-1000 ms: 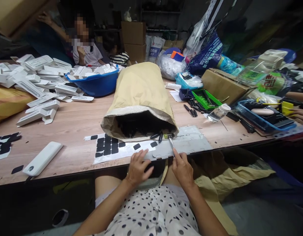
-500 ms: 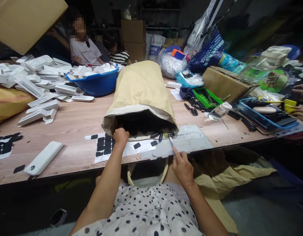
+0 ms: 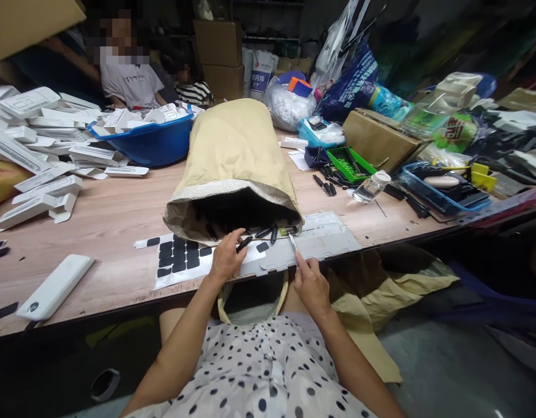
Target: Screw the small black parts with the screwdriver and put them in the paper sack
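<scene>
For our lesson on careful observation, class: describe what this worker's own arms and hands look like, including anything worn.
Both forearms are bare, with no sleeves in view. The left hand and right hand wear no gloves; no ring, watch or bracelet shows. The garment below is white with dark polka dots.

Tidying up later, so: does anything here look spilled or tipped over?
Yes. The brown paper sack lies on its side on the table, and a few small black parts lie just outside its open mouth, beside the left hand.
</scene>
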The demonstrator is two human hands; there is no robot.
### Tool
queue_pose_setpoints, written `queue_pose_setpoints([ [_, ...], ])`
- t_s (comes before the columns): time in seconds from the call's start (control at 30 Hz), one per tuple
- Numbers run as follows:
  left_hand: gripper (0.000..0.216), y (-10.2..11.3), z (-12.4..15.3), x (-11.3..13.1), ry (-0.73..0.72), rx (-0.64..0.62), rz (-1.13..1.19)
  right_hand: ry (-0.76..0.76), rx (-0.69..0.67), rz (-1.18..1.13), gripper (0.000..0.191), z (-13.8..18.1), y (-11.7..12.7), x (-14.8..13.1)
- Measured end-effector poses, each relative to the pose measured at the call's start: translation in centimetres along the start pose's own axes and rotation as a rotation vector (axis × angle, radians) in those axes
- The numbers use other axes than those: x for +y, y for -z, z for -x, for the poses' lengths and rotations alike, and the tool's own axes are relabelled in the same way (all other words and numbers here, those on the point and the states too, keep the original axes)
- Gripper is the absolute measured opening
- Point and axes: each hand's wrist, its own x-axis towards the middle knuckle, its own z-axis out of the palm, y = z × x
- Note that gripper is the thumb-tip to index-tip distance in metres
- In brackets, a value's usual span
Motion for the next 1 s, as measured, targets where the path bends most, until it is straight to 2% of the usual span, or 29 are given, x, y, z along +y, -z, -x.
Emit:
queue_pose_setpoints([
  [0.07, 0.051, -1.0, 0.2, -0.1, -0.003, -0.067, 0.022, 0.001, 0.001, -0.004, 0.048, 0.0, -0.1, 0.0],
  [0.13, 0.048, -1.6, 0.2, -0.4, -0.005, -0.084, 0.055, -0.005, 0.005, -0.018, 0.048, 0.0, -0.2, 0.1],
  [0.33, 0.027, -2.0, 0.5, -1.0, -0.036, -0.025, 0.109, -0.03, 0.034, -0.166, 0.046, 0.0, -0.7, 0.9],
  [0.47, 0.01, -2.2, 0.4, -1.1, -0.026, -0.028, 0.076, 0.043, 0.123, -0.362, 0.048, 0.4, -0.3, 1.2],
  [0.57, 0.008, -2.4, 0.3, -1.1, -0.029, -0.048, 0.062, 0.138, 0.154, -0.446, 0.048, 1.1, 0.5, 0.3],
  [0.77, 0.009, -2.5, 0.3, -1.1, -0.029, -0.06, 0.037, 0.299, 0.037, -0.519, 0.049, 2.0, 0.6, -2.3],
  [1.0, 0.012, -3.2, 0.3, -1.6, -0.05, -0.024, 0.085, 0.321, -0.003, -0.566, 0.052, 2.1, 0.2, -2.9],
])
